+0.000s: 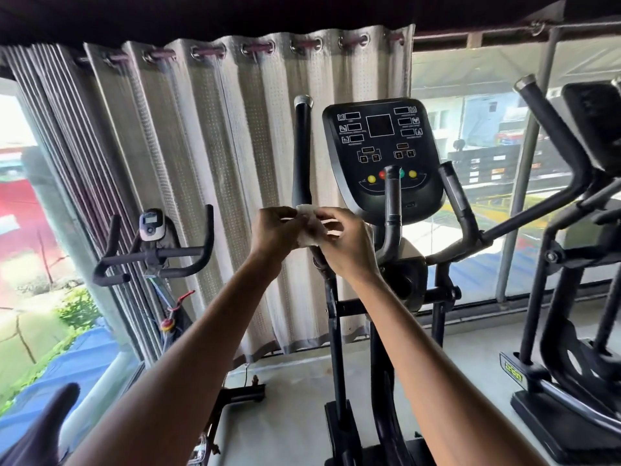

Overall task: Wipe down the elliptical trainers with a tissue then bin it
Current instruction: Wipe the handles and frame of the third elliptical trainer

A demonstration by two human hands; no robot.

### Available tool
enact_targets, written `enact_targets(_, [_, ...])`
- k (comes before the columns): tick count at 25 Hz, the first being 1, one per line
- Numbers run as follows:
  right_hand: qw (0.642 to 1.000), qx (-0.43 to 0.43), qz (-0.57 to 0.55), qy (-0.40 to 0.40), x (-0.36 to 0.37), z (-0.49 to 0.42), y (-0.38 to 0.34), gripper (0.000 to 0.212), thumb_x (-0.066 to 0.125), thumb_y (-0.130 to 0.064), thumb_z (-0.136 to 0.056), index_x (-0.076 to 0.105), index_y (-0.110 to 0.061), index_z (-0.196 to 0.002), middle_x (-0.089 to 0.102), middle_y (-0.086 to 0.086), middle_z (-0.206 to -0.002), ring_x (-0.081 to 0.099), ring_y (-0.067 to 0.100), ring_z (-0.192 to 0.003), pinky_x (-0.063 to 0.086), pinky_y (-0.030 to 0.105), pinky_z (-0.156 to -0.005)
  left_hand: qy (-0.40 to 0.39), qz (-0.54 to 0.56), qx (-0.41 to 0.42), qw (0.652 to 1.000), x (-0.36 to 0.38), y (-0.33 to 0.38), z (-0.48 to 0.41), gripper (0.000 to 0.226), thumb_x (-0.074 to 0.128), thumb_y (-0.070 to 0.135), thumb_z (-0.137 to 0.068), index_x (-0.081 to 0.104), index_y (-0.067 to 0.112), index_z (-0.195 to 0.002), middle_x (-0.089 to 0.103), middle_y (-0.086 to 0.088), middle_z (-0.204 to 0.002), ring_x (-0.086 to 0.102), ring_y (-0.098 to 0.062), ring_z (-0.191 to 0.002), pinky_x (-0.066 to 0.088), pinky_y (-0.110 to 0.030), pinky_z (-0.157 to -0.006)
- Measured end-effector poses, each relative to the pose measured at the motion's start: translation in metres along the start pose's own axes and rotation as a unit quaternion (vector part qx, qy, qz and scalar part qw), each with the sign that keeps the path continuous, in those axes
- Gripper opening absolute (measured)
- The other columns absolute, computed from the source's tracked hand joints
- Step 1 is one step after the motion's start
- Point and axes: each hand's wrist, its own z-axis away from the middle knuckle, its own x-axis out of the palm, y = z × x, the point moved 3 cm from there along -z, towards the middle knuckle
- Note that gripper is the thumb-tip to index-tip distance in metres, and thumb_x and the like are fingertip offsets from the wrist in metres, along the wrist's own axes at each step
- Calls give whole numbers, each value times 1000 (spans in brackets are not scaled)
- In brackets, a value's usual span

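Tissue: a small white wad [311,227] was held up between both hands, in front of the lower stretch of the left handlebar [302,153]; I could not tell whether it touched the bar
Left hand: it [274,232] had its thumb and fingertips pinched on the tissue's left edge, fingers curled in
Right hand: it [346,237] pinched the tissue's right side with thumb and forefinger, the other fingers bent loosely above
Elliptical trainer: black [339,307], standing just behind the hands
Console: its black panel [383,153] sat above and to the right of the tissue, screen dark, with yellow, red and green buttons low on the face
Second elliptical trainer: it [571,230] stood to the right, by the window
Exercise bike: it [158,253] stood on the left, close against the curtain
Curtain: pale and pleated [218,146] — hanging behind the machines
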Motion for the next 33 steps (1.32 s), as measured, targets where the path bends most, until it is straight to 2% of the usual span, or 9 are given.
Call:
enact_targets(3, [997,-38,57,43,17,-20,1,26,80,-25,-85,76,-14,-108,76,1,-104,72,13,-88,60,35,-76,-32,10,9,999,-4,8,-21,10,73,9,-91,68,13,-84,75,-17,-88,75,-25,-78,63,-35,-66])
enact_targets(7, [989,-47,89,106,35,-51,7,13,77,-23,-86,80,-15,-95,78,-1,-94,73,15,-85,59,40,-78,-100,40,14,994,-16,9,-57,9,64,16,-99,71,12,-95,76,-13,-93,75,-23,-86,61,-39,-78])
enact_targets(11, [972,-52,139,181,45,-78,16,11,78,-17,-86,80,-13,-95,78,2,-96,73,16,-86,58,36,-81,-69,35,13,997,-21,6,-86,10,66,26,-88,72,22,-95,79,-3,-100,74,-21,-94,57,-36,-77])
enact_targets(13, [964,-60,169,195,49,-92,22,13,78,-12,-84,80,-10,-97,77,3,-96,72,18,-88,58,34,-82,-61,37,8,997,-21,2,-99,26,64,34,-77,73,22,-98,76,-1,-97,69,-20,-89,56,-36,-77])
enact_targets(17, [955,-129,221,148,62,-110,23,17,72,-22,-91,80,-13,-103,77,3,-100,72,17,-90,58,32,-80,-69,44,-11,997,-12,-7,-118,47,56,36,-75,70,19,-117,74,-3,-108,68,-24,-103,57,-43,-92])
enact_targets(24, [941,-178,269,106,65,-194,20,13,68,-10,-86,81,-10,-92,75,5,-93,70,23,-81,57,39,-73,-86,152,-44,984,19,-14,-151,27,45,23,-99,62,16,-119,71,-17,-119,68,-40,-112,54,-44,-85])
enact_targets(26, [936,-203,280,70,61,-202,21,12,68,-15,-86,79,-11,-88,74,6,-92,69,24,-82,57,39,-73,-82,174,-46,980,25,-15,-156,21,46,22,-96,60,16,-110,70,-17,-110,67,-38,-99,50,-44,-83])
enact_targets(29, [950,-202,236,22,53,-176,35,27,74,-25,-90,77,-11,-112,70,4,-114,67,13,-98,54,23,-87,-94,217,-59,970,28,-22,-161,26,40,13,-100,60,14,-117,72,-18,-108,70,-29,-88,58,-50,-89])
enact_targets(33, [951,-240,191,48,51,-199,37,14,77,-13,-88,80,-10,-100,72,3,-94,64,5,-78,45,6,-72,-103,248,-68,961,33,-23,-162,29,42,7,-101,58,9,-126,70,-22,-106,72,-35,-74,64,-44,-72])
